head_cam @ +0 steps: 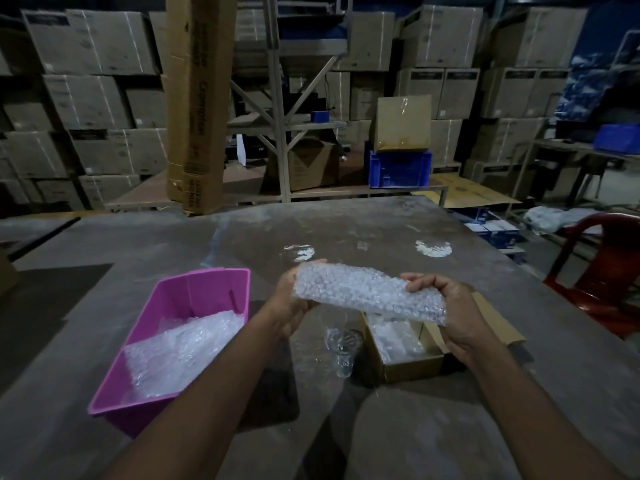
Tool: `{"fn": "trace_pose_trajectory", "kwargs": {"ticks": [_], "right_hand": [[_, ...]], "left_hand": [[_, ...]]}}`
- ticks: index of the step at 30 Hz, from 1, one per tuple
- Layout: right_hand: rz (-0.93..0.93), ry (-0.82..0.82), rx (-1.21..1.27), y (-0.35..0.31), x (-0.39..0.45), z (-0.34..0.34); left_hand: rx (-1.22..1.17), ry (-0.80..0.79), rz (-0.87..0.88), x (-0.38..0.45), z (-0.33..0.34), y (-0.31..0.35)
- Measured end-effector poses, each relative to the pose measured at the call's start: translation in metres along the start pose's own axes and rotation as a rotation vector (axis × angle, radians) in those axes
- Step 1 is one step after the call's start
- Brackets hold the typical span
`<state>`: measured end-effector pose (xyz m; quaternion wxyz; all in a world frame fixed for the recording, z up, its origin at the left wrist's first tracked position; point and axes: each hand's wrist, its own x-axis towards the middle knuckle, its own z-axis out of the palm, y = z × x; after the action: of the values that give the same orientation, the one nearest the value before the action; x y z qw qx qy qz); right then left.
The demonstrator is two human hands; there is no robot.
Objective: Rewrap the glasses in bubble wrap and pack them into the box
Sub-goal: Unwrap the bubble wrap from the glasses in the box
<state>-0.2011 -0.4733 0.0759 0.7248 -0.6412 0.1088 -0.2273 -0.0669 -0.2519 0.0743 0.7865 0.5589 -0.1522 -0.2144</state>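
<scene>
Both of your hands, left hand [294,299] and right hand [450,306], gripped the bubble-wrap bundle [369,294] by its ends, its long axis running left to right above the open cardboard box [412,363], nearer your right hand.

Dim, underexposed frame: stacked cartons [93,98] at the back are murky and grainy, corners fall off almost to black. Only bright spots are two small glare patches on the grey table [381,230], the bubble wrap [367,292] catching light, and a paler patch at the far right; hard dark shadows lie beside and under the pink bin [194,289]. Wide-angle distortion bows the edges, forearms stretch at the bottom, and fine detail is soft throughout.
</scene>
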Motion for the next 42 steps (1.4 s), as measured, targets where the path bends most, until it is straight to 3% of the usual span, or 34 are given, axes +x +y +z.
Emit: {"fn": "trace_pose_trajectory", "kwargs": {"ticks": [6,10,13,17,20,25,28,32,37,42], "right_hand": [[-0.233,0.065,-0.373,0.005,-0.011,0.013],[-0.278,0.053,-0.458,-0.003,-0.023,0.026],[-0.25,0.049,-0.46,0.002,-0.024,0.025],[-0.142,0.244,-0.34,0.005,-0.024,0.03],[-0.006,0.26,-0.195,0.004,-0.021,0.035],[0.151,0.249,-0.157,0.0,-0.02,0.038],[0.122,0.254,-0.181,-0.007,-0.023,0.043],[0.081,0.212,-0.314,-0.015,-0.03,0.046],[0.114,0.095,-0.306,-0.015,-0.027,0.036],[0.045,0.099,-0.204,-0.008,-0.014,0.026]], "left_hand": [[-0.274,-0.092,-0.27,0.0,-0.009,0.005],[-0.247,-0.184,-0.36,0.004,-0.024,0.013],[-0.128,-0.232,-0.341,0.006,-0.03,0.015],[-0.193,-0.296,-0.294,0.011,-0.038,0.012],[-0.179,-0.398,-0.277,0.01,-0.046,0.005],[0.15,-0.343,-0.162,0.008,-0.05,-0.005],[0.374,-0.309,0.015,0.008,-0.048,-0.005],[0.604,-0.384,0.18,0.005,-0.036,-0.005],[0.413,-0.431,0.06,0.008,-0.019,-0.012],[0.439,-0.444,-0.006,0.009,-0.01,-0.01]]}}
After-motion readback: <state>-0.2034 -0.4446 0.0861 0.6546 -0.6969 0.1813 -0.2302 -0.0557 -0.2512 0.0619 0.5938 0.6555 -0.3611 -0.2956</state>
